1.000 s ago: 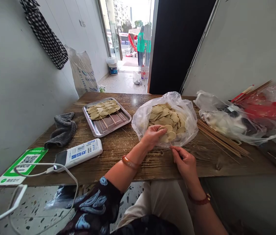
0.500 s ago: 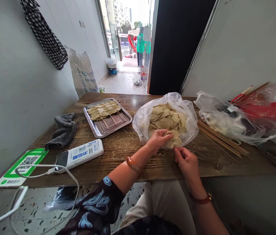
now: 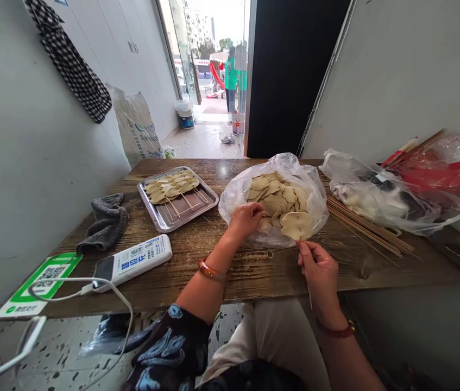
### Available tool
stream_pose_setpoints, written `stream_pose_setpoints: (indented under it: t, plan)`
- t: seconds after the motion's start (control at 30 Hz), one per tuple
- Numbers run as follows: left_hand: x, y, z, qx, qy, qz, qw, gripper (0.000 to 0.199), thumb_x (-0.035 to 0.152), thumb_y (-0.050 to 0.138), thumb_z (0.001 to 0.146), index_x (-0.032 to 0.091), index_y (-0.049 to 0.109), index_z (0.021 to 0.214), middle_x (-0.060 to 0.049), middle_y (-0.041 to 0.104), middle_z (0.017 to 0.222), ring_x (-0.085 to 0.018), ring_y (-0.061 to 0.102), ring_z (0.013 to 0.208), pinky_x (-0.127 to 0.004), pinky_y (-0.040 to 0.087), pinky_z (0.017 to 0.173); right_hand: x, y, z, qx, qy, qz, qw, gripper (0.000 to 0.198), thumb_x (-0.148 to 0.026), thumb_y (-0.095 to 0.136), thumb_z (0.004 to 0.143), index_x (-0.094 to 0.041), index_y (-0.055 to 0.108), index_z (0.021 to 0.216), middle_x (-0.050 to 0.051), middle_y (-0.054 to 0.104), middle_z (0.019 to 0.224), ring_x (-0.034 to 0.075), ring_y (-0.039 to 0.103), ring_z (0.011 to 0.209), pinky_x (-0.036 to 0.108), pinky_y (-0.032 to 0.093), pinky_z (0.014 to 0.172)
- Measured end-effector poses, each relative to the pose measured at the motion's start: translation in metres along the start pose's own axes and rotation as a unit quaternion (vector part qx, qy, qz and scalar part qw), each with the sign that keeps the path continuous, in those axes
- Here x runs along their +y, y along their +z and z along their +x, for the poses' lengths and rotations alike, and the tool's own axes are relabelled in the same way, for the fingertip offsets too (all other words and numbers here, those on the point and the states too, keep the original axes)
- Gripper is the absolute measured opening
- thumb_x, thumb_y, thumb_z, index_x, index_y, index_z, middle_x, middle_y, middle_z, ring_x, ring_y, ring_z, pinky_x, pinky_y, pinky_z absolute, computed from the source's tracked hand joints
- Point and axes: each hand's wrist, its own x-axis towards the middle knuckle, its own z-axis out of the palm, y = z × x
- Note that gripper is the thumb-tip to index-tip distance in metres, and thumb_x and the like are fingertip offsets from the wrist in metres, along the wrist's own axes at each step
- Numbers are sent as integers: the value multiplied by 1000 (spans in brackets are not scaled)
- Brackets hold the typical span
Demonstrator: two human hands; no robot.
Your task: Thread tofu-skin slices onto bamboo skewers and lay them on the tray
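Pinched in my right hand is a thin wooden skewer, its lower end running down past my palm. Flat, pale beige slices are threaded at its top, over the near edge of a clear plastic bag. Loose slices of the same kind fill the bag. At the bag's left front, my left hand has its fingers curled together beside the loose slices; whether anything is between the fingertips is hidden. A metal tray to the left carries several finished-looking skewers of slices.
Bare wooden skewers lie right of the bag, beside another plastic bag and red packaging. A grey cloth, a white power bank with a cable, and a green QR card occupy the table's left.
My left hand has let go of the slices on the skewer and moved left to the bag's edge. My right hand has shifted slightly right, with the threaded slices now fully showing.
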Motion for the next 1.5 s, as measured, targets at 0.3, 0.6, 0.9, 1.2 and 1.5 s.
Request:
stream_pose_setpoints:
  t: [0.3,0.6,0.9,1.2,1.5]
  plan:
    - [5,18,-4,-3,52,110,993,18,28,61,81,17,71,91,-10,65,93,-25,58,94,-36,45,85,0,1,2,17,6,43,999,38,-48,61,84,-13,67,97,-5,47,56,7,35,44,19,28,39]
    - [4,35,3,14,21,8,1000,10,20,62,76,19,70,71,-5,63,77,-18,57,82,-29,44,78,0,0,4,2,4,13,1000,38,-50,62,82,-13,68,92,-5,47,54,8,37,44,20,30,39]
    - [0,10,5,11,-150,-466,872,34,44,69,67,18,52,79,4,54,65,-9,53,57,-23,47,58,1,-2,2,-38,-28,-66,997,40,-49,59,84,-12,70,94,-3,50,53,9,42,46,20,30,40]
    - [4,-1,5,16,-129,-445,886,39,26,73,60,14,62,95,1,64,71,-6,50,54,-17,36,47,-11,-1,2,-149,-112,-178,966,32,-42,54,89,-16,72,86,-4,51,50,11,47,48,23,36,50]
    - [3,-7,5,46,-119,-422,898,23,23,71,60,12,66,80,-1,65,69,-9,54,61,-20,40,58,-10,-1,4,-172,-131,-200,956,31,-40,52,90,-16,71,86,-3,52,52,12,49,50,22,38,52]
